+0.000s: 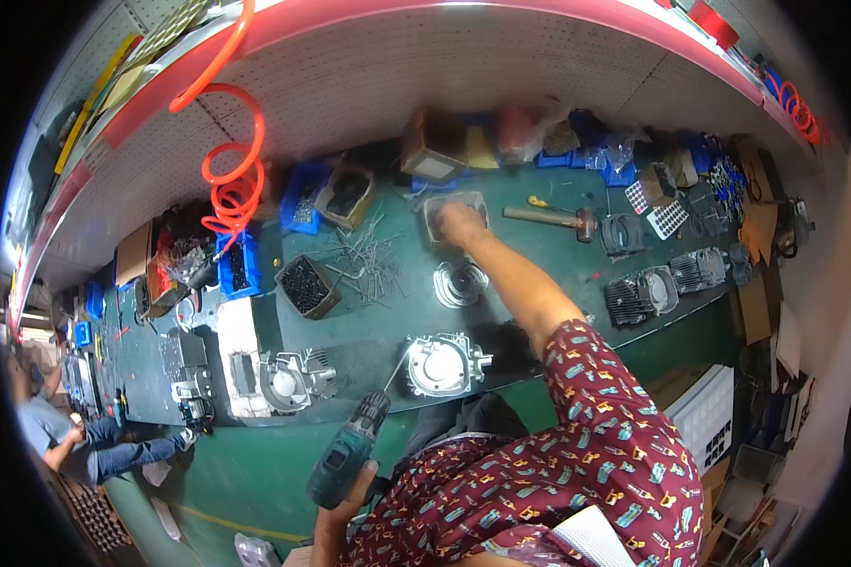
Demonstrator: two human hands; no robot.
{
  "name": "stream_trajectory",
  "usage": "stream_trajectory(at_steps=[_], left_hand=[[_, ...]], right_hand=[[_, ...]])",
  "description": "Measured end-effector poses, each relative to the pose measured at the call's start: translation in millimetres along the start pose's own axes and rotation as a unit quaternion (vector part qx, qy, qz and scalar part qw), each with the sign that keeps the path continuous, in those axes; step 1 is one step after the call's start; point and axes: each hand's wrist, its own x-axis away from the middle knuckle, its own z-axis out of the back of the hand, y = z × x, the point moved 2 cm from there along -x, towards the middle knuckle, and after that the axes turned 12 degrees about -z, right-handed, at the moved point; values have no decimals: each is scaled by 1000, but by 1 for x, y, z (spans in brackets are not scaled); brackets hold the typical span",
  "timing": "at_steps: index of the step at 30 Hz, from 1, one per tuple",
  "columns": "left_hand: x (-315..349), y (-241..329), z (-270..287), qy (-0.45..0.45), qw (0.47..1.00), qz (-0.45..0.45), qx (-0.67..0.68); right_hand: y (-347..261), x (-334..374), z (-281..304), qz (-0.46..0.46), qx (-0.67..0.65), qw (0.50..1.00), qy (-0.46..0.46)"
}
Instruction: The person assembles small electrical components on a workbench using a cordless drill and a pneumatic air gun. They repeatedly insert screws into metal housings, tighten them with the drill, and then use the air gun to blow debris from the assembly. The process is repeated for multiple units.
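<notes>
My left hand point(357, 493) grips a teal and black cordless drill point(345, 455). The drill's long thin bit points up and away, its end close to a silver cast-metal housing point(440, 365) at the bench's near edge. My right arm stretches across the bench, and my right hand point(460, 225) reaches down into a small open cardboard box point(477, 200). Its fingers are mostly hidden, so what they touch cannot be seen. Between that box and the housing lies a round, ridged light-metal part point(460, 283).
Left of centre are long thin rods point(369, 262), a box of dark screws point(307, 286) and another housing point(288, 383). A hammer point(558, 219) and finned castings point(643, 296) lie to the right. A coiled red hose point(232, 180) hangs at left. A co-worker point(61, 435) sits far left.
</notes>
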Motion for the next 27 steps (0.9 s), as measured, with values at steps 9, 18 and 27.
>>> stream_trajectory(at_steps=[9, 18, 27], left_hand=[[3, 13, 8, -32, 991, 128, 28], [-26, 5, -12, -4, 998, 60, 5], [-61, 37, -68, 42, 998, -31, -31]], right_hand=[[14, -37, -34, -29, 102, 988, -108], [0, -4, 12, -7, -28, 995, 100], [93, 66, 75, 16, -846, 476, -239]])
